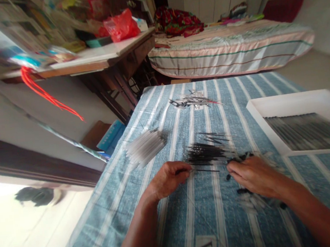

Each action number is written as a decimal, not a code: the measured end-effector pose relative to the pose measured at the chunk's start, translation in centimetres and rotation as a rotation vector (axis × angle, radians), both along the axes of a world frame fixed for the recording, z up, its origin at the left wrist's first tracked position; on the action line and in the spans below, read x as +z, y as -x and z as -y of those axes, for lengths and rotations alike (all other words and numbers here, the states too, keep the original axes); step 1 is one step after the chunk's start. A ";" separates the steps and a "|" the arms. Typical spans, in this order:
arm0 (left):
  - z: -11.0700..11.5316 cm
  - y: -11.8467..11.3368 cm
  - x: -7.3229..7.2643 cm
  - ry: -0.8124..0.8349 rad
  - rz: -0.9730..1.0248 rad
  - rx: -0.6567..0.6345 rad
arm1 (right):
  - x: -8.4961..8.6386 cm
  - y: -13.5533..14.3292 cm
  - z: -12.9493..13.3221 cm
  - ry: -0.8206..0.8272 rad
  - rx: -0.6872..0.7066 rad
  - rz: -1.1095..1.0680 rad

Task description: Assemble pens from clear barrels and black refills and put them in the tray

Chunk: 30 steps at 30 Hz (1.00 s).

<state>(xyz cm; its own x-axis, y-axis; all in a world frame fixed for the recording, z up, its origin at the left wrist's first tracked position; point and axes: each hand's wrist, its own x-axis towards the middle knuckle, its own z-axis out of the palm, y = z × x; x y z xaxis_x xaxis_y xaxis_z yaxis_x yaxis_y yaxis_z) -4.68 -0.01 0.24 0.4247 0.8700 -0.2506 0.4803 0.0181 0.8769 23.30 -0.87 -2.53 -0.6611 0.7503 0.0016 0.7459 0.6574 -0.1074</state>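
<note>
My left hand point(172, 174) is closed in a pinch on the end of a thin black rod point(207, 170) that looks like a pen refill. The rod points right, just in front of a pile of similar black rods point(205, 152). My right hand point(248, 173) has its fingers pinched at the edge of a scattered heap of small clear pieces with black ends point(251, 201). Whatever sits between its fingertips is too small and blurred to make out. To the left lies a bundle of whitish, see-through tubes point(145, 147).
A white box point(292, 154) at the right holds a row of slim dark-and-clear sticks point(307, 132). Mixed thin pieces point(193, 100) lie toward the back of the striped cloth point(175, 224). Beyond are a cluttered desk point(94, 64) and a bed point(230, 49).
</note>
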 end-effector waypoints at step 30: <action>1.2 -2.8 0.4 0.246 0.250 -0.059 | 1.8 2.3 2.1 0.456 -0.082 -0.947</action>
<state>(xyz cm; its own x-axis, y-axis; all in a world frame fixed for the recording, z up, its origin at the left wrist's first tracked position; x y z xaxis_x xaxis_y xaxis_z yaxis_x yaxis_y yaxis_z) -1.85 -1.22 0.65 0.5475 0.7682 -0.3318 0.2579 0.2222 0.9403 20.99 -2.97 -0.73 -0.4845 0.8522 0.1973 0.2683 0.3594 -0.8938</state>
